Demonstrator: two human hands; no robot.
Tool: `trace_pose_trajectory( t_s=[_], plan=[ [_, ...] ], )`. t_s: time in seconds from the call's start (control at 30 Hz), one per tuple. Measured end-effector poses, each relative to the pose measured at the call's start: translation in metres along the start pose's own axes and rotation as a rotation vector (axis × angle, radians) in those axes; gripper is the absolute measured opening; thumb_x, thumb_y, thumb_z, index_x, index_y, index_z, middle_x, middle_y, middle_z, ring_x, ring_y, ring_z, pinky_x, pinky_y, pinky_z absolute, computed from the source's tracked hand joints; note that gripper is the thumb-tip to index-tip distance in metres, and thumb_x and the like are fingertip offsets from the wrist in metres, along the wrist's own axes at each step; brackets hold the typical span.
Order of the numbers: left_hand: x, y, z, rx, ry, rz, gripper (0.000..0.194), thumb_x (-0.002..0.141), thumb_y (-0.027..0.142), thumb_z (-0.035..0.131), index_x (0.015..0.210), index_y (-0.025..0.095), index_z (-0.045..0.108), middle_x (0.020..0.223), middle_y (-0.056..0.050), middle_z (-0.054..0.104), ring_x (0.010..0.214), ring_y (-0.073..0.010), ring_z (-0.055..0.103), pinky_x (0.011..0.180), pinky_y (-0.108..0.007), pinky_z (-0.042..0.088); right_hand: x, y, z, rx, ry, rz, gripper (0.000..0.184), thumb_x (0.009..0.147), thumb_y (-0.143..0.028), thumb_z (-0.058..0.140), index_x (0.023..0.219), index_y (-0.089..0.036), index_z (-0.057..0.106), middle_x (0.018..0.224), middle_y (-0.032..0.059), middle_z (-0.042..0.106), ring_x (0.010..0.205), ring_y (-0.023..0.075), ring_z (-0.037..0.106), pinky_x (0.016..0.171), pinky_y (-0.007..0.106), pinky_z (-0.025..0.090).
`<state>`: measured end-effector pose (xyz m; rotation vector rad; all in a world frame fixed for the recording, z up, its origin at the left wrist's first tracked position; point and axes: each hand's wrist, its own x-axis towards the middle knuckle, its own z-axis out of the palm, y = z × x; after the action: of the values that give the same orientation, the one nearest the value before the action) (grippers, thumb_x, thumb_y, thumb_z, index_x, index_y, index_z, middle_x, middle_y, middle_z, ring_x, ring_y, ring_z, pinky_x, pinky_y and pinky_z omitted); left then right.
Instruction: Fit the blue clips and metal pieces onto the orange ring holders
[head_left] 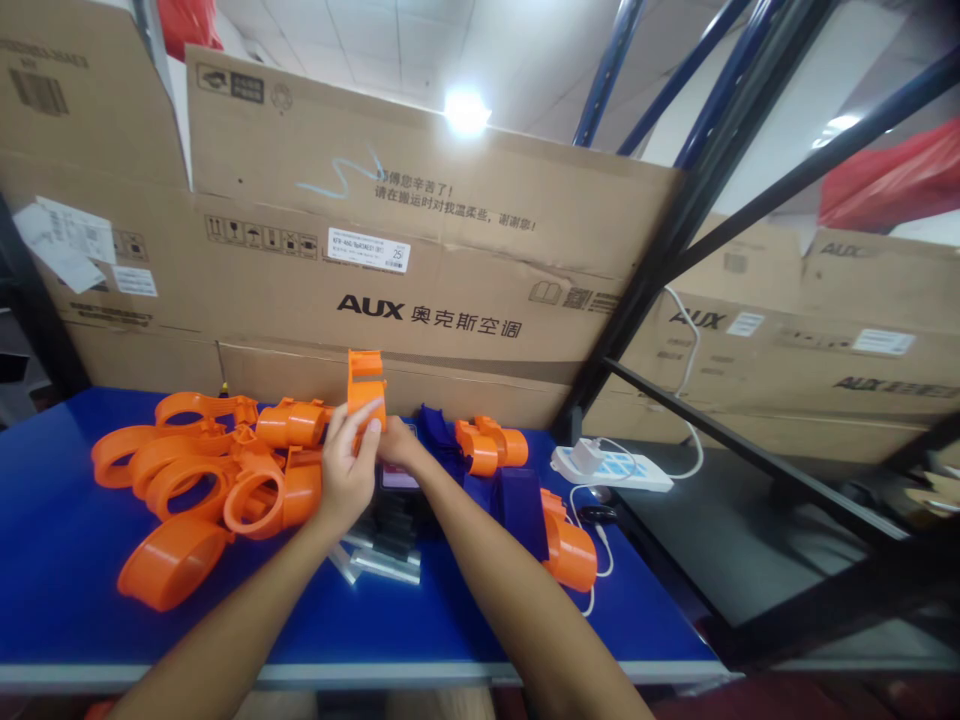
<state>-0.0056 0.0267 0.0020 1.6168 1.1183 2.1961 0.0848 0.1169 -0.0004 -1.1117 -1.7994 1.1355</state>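
My left hand (349,462) is closed on an orange plastic tape dispenser (366,385), held upright above the table with thumb and fingers around its lower part. Close beside it is my right hand (399,444), partly behind the left hand and the dispenser; its fingers are hidden. To the left lies a pile of similar orange tape dispensers (180,565), ring-shaped with flat tabs. Below my hands are black ribbed parts (394,525) and shiny metal strips (386,566). A dark device with a lit screen (400,479) shows partly behind my right forearm.
On the blue table (60,520), more orange dispensers (491,446) and dark blue pieces (520,512) lie to the right. A white power strip (611,467) with cables stands at the right edge. Large cardboard boxes (450,270) wall the back; a black rack post (637,300) rises at right.
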Motion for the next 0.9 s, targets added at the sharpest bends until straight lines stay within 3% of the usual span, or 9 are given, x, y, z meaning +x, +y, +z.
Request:
trace_pose_trajectory(
  t_s=[0.1, 0.2, 0.27, 0.37, 0.5, 0.67, 0.77, 0.83, 0.9],
  plan=[
    [0.001, 0.002, -0.001, -0.023, -0.025, -0.011, 0.031, 0.097, 0.041, 0.056, 0.119, 0.025, 0.072, 0.122, -0.009, 0.062, 0.115, -0.0259, 0.063, 0.102, -0.04, 0.05, -0.007, -0.003, -0.014, 0.103, 0.078, 0.003, 0.021, 0.087, -0.036, 0.06, 0.09, -0.017, 0.067, 0.054, -0.0024, 0.062, 0.038, 0.0082, 0.047, 0.038, 0.017, 0.033],
    [0.001, 0.001, -0.001, -0.036, -0.052, -0.014, 0.027, 0.096, 0.04, 0.057, 0.113, 0.025, 0.073, 0.117, -0.008, 0.064, 0.112, -0.0258, 0.063, 0.1, -0.04, 0.05, -0.014, -0.009, -0.033, 0.262, 0.16, -0.002, 0.035, 0.094, -0.048, 0.047, 0.11, -0.02, 0.06, 0.072, 0.0008, 0.07, 0.046, 0.0099, 0.055, 0.041, 0.018, 0.041],
    [0.0, 0.0, 0.0, -0.056, -0.1, -0.035, 0.026, 0.096, 0.039, 0.057, 0.109, 0.025, 0.074, 0.113, -0.008, 0.066, 0.11, -0.0261, 0.063, 0.099, -0.041, 0.051, -0.02, -0.014, -0.044, 0.486, 0.152, 0.01, 0.044, 0.094, -0.056, 0.047, 0.117, -0.02, 0.057, 0.079, 0.0028, 0.072, 0.052, 0.0128, 0.061, 0.045, 0.022, 0.048],
    [-0.003, -0.004, 0.003, -0.124, -0.235, -0.075, 0.023, 0.094, 0.039, 0.059, 0.103, 0.024, 0.074, 0.107, -0.008, 0.067, 0.106, -0.0269, 0.064, 0.097, -0.043, 0.052, -0.03, -0.017, -0.053, 0.617, 0.113, 0.034, 0.048, 0.088, -0.06, 0.059, 0.117, -0.022, 0.055, 0.071, -0.002, 0.066, 0.053, 0.0141, 0.063, 0.046, 0.023, 0.051],
    [-0.011, -0.005, 0.007, -0.242, -0.362, -0.149, 0.025, 0.09, 0.038, 0.065, 0.111, 0.025, 0.07, 0.113, -0.009, 0.069, 0.111, -0.0284, 0.065, 0.101, -0.047, 0.051, -0.036, -0.013, -0.056, 0.589, 0.302, 0.045, 0.039, 0.083, -0.054, 0.067, 0.105, -0.023, 0.056, 0.064, -0.0079, 0.055, 0.046, 0.0097, 0.055, 0.042, 0.019, 0.046],
    [-0.012, -0.006, 0.009, -0.366, -0.412, -0.247, 0.071, 0.084, 0.039, 0.074, 0.147, 0.026, 0.045, 0.127, -0.013, 0.066, 0.118, -0.0299, 0.064, 0.103, -0.048, 0.05, -0.034, -0.01, -0.066, 0.493, 0.416, 0.027, 0.032, 0.084, -0.053, 0.063, 0.093, -0.022, 0.057, 0.062, -0.007, 0.054, 0.044, 0.0092, 0.051, 0.04, 0.019, 0.041],
    [-0.009, -0.009, 0.01, -0.394, -0.352, -0.341, 0.065, 0.089, 0.049, 0.065, 0.147, 0.025, 0.047, 0.134, -0.015, 0.062, 0.122, -0.0304, 0.062, 0.101, -0.045, 0.051, -0.036, -0.011, -0.069, 0.46, 0.463, -0.022, 0.031, 0.084, -0.053, 0.061, 0.087, -0.022, 0.056, 0.06, -0.0067, 0.054, 0.045, 0.0096, 0.049, 0.042, 0.02, 0.039],
    [-0.007, -0.012, 0.013, -0.509, -0.316, -0.489, 0.057, 0.094, 0.054, 0.055, 0.143, 0.024, 0.053, 0.134, -0.015, 0.063, 0.119, -0.0299, 0.064, 0.097, -0.044, 0.053, -0.039, -0.012, -0.067, 0.416, 0.428, -0.057, 0.031, 0.083, -0.052, 0.062, 0.087, -0.022, 0.057, 0.061, -0.0061, 0.056, 0.045, 0.0099, 0.048, 0.042, 0.021, 0.038],
    [-0.008, -0.013, 0.017, -0.625, -0.316, -0.658, 0.053, 0.092, 0.053, 0.058, 0.135, 0.022, 0.059, 0.123, -0.014, 0.07, 0.108, -0.0291, 0.069, 0.091, -0.043, 0.055, -0.045, -0.012, -0.064, 0.335, 0.363, -0.104, 0.031, 0.083, -0.052, 0.065, 0.089, -0.022, 0.059, 0.063, -0.0046, 0.06, 0.046, 0.0107, 0.049, 0.044, 0.021, 0.038]
  ],
)
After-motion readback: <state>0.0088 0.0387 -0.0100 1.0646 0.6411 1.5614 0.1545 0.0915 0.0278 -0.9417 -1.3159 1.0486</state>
